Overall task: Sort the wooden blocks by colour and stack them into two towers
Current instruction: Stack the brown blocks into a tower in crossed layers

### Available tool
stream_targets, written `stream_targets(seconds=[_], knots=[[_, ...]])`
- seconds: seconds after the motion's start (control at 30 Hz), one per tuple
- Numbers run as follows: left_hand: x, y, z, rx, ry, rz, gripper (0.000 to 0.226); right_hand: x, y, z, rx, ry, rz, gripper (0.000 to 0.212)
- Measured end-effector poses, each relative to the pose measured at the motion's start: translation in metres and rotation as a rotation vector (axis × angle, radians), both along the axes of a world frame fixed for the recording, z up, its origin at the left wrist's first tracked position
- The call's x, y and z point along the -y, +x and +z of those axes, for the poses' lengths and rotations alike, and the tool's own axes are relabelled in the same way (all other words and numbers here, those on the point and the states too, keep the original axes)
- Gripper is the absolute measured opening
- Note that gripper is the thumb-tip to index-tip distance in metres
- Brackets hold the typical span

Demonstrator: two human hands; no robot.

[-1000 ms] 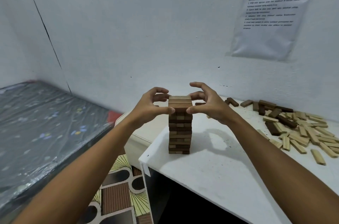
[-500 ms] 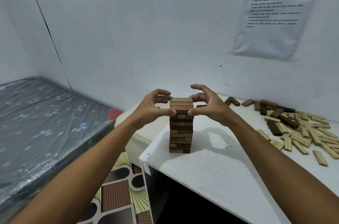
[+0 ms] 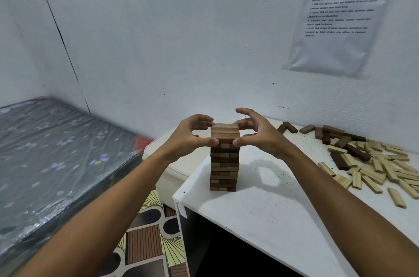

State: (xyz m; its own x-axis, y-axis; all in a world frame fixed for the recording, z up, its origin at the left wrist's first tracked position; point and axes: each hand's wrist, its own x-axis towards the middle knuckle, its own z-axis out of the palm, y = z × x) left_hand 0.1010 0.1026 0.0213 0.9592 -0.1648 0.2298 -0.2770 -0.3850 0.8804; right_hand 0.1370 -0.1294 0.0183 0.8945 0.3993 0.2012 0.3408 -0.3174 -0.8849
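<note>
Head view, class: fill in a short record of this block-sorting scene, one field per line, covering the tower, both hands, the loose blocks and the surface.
tower: dark brown tower, upright near the table's left corner
left hand: left hand pinches the tower's top layers, thumb in front
right hand: right hand pinches the same layers from the other side
loose blocks: loose pile at right, mostly light, some dark
second tower: none visible
surface: white table
</note>
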Motion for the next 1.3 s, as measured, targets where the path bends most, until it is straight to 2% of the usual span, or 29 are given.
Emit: stream_targets(seconds=[0.2, 0.3, 0.4, 0.47, 0.53, 0.63, 0.9, 1.0, 1.13, 1.3], knots=[[-0.002, 0.003, 0.0, 0.012, -0.005, -0.009, 0.072, 0.001, -0.001, 0.001, 0.005, -0.013, 0.003, 0.088], [-0.001, 0.005, 0.004, 0.021, 0.0, -0.002, 0.063, 0.003, -0.002, 0.004, 0.002, 0.025, -0.016, 0.07], [0.004, 0.009, 0.014, 0.051, 0.087, 0.003, 0.061, 0.009, -0.004, 0.011, 0.013, 0.022, -0.074, 0.048], [0.01, 0.015, 0.024, 0.068, 0.151, -0.011, 0.054, 0.016, -0.006, 0.017, 0.032, -0.005, -0.12, 0.042], [0.019, 0.022, 0.037, 0.092, 0.267, -0.03, 0.047, 0.026, -0.011, 0.023, 0.056, -0.021, -0.154, 0.04], [0.044, 0.03, 0.057, 0.152, 0.432, -0.073, 0.049, 0.047, -0.02, 0.035, 0.083, -0.045, -0.213, 0.036], [0.141, 0.031, 0.082, 0.207, 0.61, -0.281, 0.051, 0.123, -0.05, 0.048, 0.071, -0.142, -0.359, 0.039], [0.179, 0.026, 0.073, 0.187, 0.618, -0.352, 0.051, 0.153, -0.065, 0.042, 0.04, -0.203, -0.409, 0.04], [0.22, 0.022, 0.046, 0.152, 0.606, -0.431, 0.051, 0.19, -0.08, 0.022, 0.012, -0.246, -0.473, 0.024], [0.246, 0.029, -0.015, 0.106, 0.551, -0.365, 0.047, 0.224, -0.082, -0.029, -0.094, -0.377, -0.561, 0.038]])
